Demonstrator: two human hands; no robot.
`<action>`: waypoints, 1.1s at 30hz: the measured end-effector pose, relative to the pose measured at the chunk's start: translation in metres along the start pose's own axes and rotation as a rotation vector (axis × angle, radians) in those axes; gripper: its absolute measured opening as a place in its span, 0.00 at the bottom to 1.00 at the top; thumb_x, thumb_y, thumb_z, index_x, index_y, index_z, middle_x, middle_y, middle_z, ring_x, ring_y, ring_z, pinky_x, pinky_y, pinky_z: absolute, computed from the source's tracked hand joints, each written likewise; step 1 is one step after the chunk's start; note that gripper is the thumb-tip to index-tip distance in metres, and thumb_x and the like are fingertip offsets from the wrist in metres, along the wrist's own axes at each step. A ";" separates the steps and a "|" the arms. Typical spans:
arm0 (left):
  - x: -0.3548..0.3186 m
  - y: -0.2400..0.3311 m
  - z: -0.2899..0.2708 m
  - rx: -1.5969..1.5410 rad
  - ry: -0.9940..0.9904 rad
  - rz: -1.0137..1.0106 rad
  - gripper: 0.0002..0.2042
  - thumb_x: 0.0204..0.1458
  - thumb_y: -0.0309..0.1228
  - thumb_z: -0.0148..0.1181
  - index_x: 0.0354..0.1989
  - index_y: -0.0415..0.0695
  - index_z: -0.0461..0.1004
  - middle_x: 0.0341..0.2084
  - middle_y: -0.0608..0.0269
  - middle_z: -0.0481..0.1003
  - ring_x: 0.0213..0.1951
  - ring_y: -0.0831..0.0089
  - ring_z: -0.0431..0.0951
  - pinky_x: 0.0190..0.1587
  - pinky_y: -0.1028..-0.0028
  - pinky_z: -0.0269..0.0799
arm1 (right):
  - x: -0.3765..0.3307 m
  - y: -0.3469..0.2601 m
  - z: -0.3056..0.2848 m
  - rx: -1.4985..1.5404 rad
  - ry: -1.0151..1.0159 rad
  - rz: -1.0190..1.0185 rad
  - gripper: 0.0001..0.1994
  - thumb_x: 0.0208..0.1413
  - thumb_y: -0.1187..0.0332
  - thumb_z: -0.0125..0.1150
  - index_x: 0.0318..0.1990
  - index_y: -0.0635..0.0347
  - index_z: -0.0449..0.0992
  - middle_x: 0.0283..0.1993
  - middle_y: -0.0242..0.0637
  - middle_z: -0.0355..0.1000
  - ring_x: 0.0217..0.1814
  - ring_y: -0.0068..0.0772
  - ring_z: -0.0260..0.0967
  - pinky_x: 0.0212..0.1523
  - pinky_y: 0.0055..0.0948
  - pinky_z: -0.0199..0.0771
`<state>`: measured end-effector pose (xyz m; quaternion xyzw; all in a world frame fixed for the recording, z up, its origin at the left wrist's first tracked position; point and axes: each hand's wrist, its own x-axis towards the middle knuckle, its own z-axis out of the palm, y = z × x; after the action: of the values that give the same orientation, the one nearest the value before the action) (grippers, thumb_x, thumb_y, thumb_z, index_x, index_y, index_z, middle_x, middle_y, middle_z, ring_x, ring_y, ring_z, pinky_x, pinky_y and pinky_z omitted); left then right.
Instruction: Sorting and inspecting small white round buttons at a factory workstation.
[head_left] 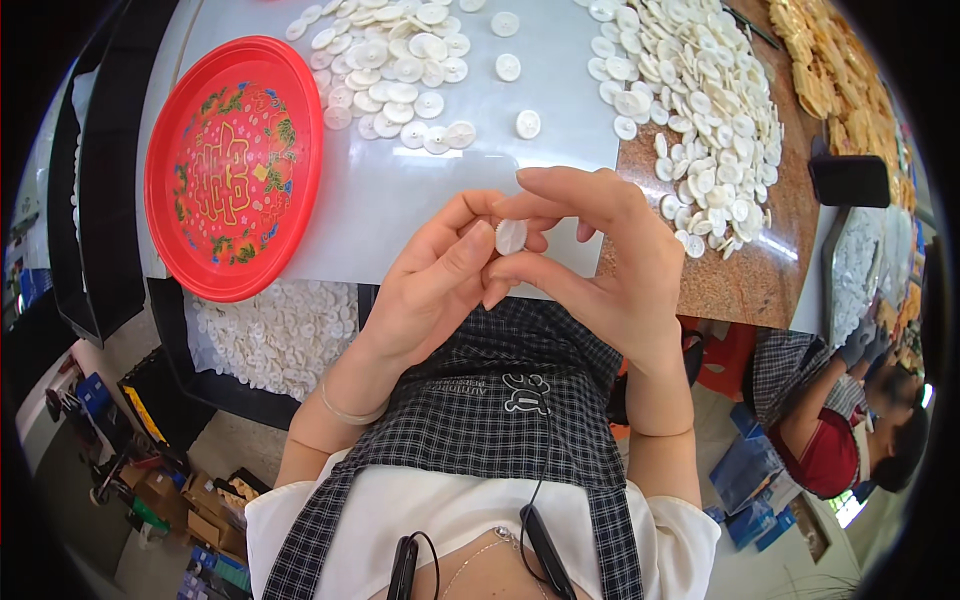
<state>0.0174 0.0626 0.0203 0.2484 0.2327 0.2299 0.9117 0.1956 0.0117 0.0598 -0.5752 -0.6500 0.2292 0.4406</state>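
In front of my apron, a small white toothed plastic disc (511, 236) stands tilted on edge between my two hands. My left hand (432, 270) is closed, its thumb and fingertips against the disc's left side. Coming from the other side, my right hand (622, 255) curls thumb and fingers round the disc's edge; its index finger is raised above. Some fingertips overlap, so their exact contact is partly hidden. Beyond my hands, a few single white discs (528, 124) lie on the pale table (420, 205), near a loose heap of similar discs (400, 60).
A red round tray (312, 150) with a printed pattern sits at the left. Under it, a black bin (180, 350) holds many white pieces. A larger disc pile (715, 130) covers the right, beside a dark phone-like slab (850, 181). Another person (820, 430) sits at far right.
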 end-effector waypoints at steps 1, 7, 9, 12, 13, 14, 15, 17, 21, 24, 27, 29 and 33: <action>0.000 0.000 -0.001 -0.045 -0.044 -0.015 0.17 0.67 0.40 0.47 0.57 0.42 0.64 0.52 0.57 0.71 0.39 0.82 0.70 0.36 0.81 0.66 | 0.000 0.001 0.000 0.001 0.000 -0.001 0.28 0.41 0.70 0.78 0.52 0.57 0.73 0.41 0.30 0.80 0.38 0.21 0.75 0.33 0.20 0.65; -0.001 0.002 0.008 -0.048 -0.009 -0.027 0.19 0.68 0.42 0.45 0.58 0.41 0.65 0.47 0.57 0.73 0.36 0.83 0.68 0.34 0.83 0.64 | -0.003 0.013 0.002 0.070 0.018 -0.020 0.26 0.45 0.71 0.76 0.53 0.60 0.71 0.41 0.36 0.80 0.40 0.23 0.76 0.37 0.21 0.68; -0.004 0.000 -0.001 -0.057 -0.035 -0.021 0.19 0.68 0.42 0.44 0.58 0.40 0.65 0.46 0.58 0.73 0.35 0.83 0.67 0.34 0.83 0.64 | -0.003 0.019 -0.006 0.114 0.060 0.063 0.19 0.52 0.74 0.69 0.51 0.63 0.72 0.41 0.38 0.80 0.42 0.25 0.75 0.41 0.22 0.70; -0.003 0.000 -0.001 -0.054 -0.050 -0.024 0.21 0.68 0.43 0.45 0.58 0.39 0.64 0.43 0.57 0.73 0.33 0.81 0.66 0.32 0.84 0.63 | 0.000 0.032 -0.011 0.107 0.201 0.213 0.12 0.55 0.77 0.63 0.48 0.65 0.73 0.40 0.37 0.79 0.44 0.24 0.74 0.43 0.22 0.69; -0.003 0.000 0.000 -0.039 -0.025 -0.028 0.22 0.67 0.44 0.47 0.58 0.38 0.64 0.42 0.57 0.71 0.33 0.80 0.66 0.30 0.85 0.63 | 0.002 0.035 -0.011 0.056 0.211 0.212 0.12 0.54 0.77 0.64 0.46 0.65 0.75 0.41 0.35 0.79 0.43 0.23 0.73 0.43 0.21 0.68; -0.003 0.000 0.000 -0.039 -0.025 -0.028 0.22 0.67 0.44 0.47 0.58 0.38 0.64 0.42 0.57 0.71 0.33 0.80 0.66 0.30 0.85 0.63 | 0.004 0.037 -0.010 0.057 0.211 0.212 0.12 0.54 0.77 0.64 0.46 0.65 0.75 0.41 0.35 0.79 0.43 0.23 0.73 0.43 0.21 0.68; -0.004 0.000 0.000 -0.034 -0.029 -0.028 0.22 0.67 0.44 0.47 0.58 0.38 0.64 0.42 0.57 0.71 0.33 0.80 0.66 0.31 0.84 0.63 | 0.006 0.040 -0.008 -0.027 0.185 0.195 0.13 0.53 0.76 0.66 0.47 0.63 0.75 0.42 0.33 0.78 0.43 0.23 0.73 0.43 0.22 0.68; -0.006 0.002 -0.001 -0.028 -0.030 -0.027 0.22 0.66 0.44 0.47 0.58 0.38 0.64 0.42 0.57 0.71 0.33 0.80 0.66 0.31 0.84 0.64 | 0.010 0.045 -0.002 -0.108 0.159 0.176 0.15 0.52 0.76 0.67 0.48 0.61 0.76 0.42 0.32 0.78 0.43 0.24 0.72 0.42 0.22 0.68; -0.013 0.030 0.000 0.014 0.366 0.323 0.20 0.68 0.42 0.44 0.57 0.37 0.66 0.39 0.59 0.75 0.31 0.81 0.65 0.33 0.82 0.64 | 0.014 0.048 0.010 -0.284 0.140 0.105 0.17 0.48 0.73 0.70 0.47 0.58 0.77 0.43 0.32 0.76 0.45 0.29 0.72 0.42 0.27 0.70; -0.024 0.081 -0.035 -0.108 0.236 0.628 0.21 0.68 0.45 0.44 0.55 0.38 0.67 0.28 0.68 0.66 0.28 0.80 0.60 0.29 0.80 0.58 | 0.017 0.048 0.017 -0.331 0.151 0.105 0.17 0.47 0.73 0.71 0.47 0.58 0.77 0.43 0.33 0.76 0.45 0.31 0.72 0.42 0.29 0.71; -0.029 0.097 -0.050 -0.007 0.365 0.806 0.23 0.67 0.46 0.45 0.56 0.38 0.66 0.24 0.71 0.59 0.27 0.79 0.57 0.27 0.78 0.55 | 0.018 0.052 0.020 -0.386 0.150 0.068 0.17 0.48 0.72 0.71 0.47 0.57 0.77 0.42 0.33 0.77 0.45 0.31 0.73 0.41 0.29 0.72; -0.030 0.096 -0.050 0.092 0.529 0.898 0.24 0.67 0.47 0.46 0.58 0.38 0.65 0.24 0.71 0.57 0.26 0.79 0.56 0.27 0.78 0.53 | 0.019 0.050 0.024 -0.411 0.141 0.039 0.17 0.48 0.73 0.70 0.48 0.57 0.77 0.41 0.32 0.77 0.44 0.31 0.73 0.40 0.28 0.73; -0.021 0.073 -0.029 0.396 0.719 1.024 0.24 0.67 0.43 0.46 0.61 0.36 0.62 0.24 0.71 0.57 0.26 0.80 0.56 0.26 0.79 0.54 | 0.019 0.031 0.033 -0.211 0.162 0.037 0.17 0.48 0.77 0.69 0.48 0.59 0.75 0.45 0.33 0.78 0.44 0.27 0.76 0.36 0.22 0.73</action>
<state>-0.0372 0.1178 0.0455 0.3986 0.4132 0.6565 0.4893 0.1861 0.0436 0.0241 -0.6469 -0.6221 0.1205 0.4242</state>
